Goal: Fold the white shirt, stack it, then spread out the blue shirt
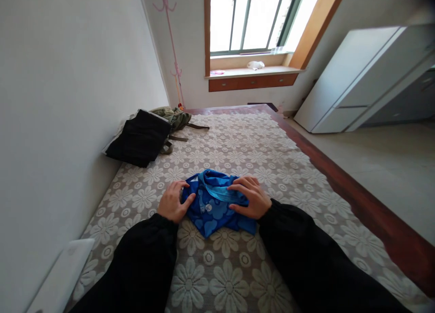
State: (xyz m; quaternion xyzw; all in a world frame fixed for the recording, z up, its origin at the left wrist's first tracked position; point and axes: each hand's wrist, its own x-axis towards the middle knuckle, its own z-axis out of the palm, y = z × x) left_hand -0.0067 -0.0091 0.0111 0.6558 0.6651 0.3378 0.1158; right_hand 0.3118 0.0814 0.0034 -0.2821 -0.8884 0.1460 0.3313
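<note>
A blue folded shirt (212, 213) with cloud-like patterns, a lighter-blue collar band and a small white print lies on the flowered cover in front of me. At its left edge rests my left hand (174, 201), thumb and fingers apart, touching the fabric. My right hand (252, 197) lies over the shirt's right side with its fingers spread across the collar band, thumb lower down. Neither hand is closed round the cloth. Part of the shirt's right side is hidden beneath the right hand.
The flowered cover (226, 276) spreads over a dark wooden surface (326, 172). A black folded cloth item (137, 138) and a camouflage backpack (173, 117) lie by the left wall. Low on the left is a white object (64, 272). A white refrigerator (346, 82) stands beyond, right.
</note>
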